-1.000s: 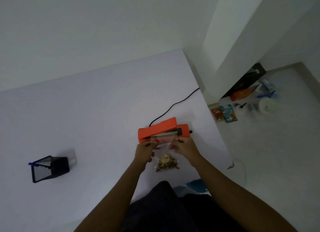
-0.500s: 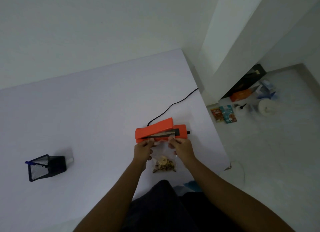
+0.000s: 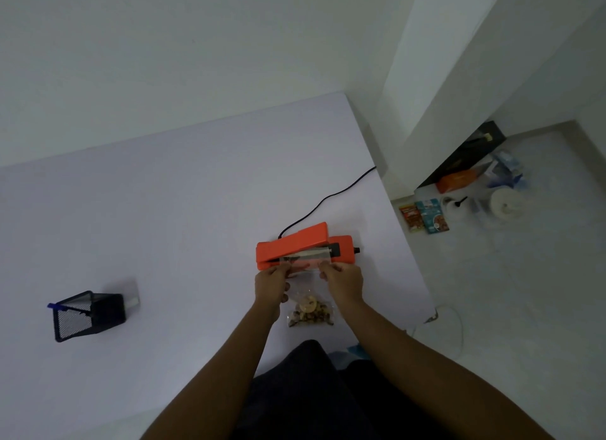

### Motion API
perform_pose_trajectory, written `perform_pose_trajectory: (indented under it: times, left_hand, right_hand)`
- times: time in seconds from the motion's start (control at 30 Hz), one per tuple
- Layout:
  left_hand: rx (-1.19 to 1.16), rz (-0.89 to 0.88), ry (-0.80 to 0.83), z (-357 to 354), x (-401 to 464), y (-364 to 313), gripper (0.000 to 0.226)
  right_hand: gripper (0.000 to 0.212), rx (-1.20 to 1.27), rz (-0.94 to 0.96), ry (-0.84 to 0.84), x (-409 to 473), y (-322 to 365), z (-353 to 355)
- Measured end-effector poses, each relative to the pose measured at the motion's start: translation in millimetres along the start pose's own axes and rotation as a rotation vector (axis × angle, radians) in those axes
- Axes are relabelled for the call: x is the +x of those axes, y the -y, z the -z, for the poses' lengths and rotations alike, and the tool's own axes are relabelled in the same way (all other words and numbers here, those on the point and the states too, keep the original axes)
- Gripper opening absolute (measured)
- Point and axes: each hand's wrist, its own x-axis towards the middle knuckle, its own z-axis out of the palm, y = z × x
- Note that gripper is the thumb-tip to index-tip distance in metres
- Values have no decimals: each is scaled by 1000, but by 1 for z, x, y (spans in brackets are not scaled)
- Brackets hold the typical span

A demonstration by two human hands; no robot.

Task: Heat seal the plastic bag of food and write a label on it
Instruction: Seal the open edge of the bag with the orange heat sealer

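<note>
An orange heat sealer point(image 3: 296, 242) sits on the white table point(image 3: 183, 190) with its lid raised at the right end. A clear plastic bag point(image 3: 310, 310) of brown food lies in front of it, its open top edge laid across the sealing strip. My left hand point(image 3: 270, 285) pinches the bag's top left corner and my right hand point(image 3: 344, 280) pinches the top right corner, holding the edge flat in the sealer's mouth.
A black power cord point(image 3: 331, 198) runs from the sealer off the table's right edge. A black mesh pen holder point(image 3: 88, 315) with a blue pen stands at the left. Boxes, packets and a white roll point(image 3: 505, 203) lie on the floor to the right.
Both hands have slid the bag's top edge forward into the sealer's mouth. The view has shifted slightly; the sealer and pen holder have not moved on the table.
</note>
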Motion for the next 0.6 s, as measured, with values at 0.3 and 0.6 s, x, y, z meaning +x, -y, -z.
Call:
perform_pose_trajectory:
  times: [0.3,0.6]
  left_hand:
    - [24,-13,48,-1,1,1,24]
    - [-39,41,19,-1,4,5,20]
  right_hand:
    - [32,-45,43,-54,0,0,0]
    - [19,127,-45,17,-1,-5,3]
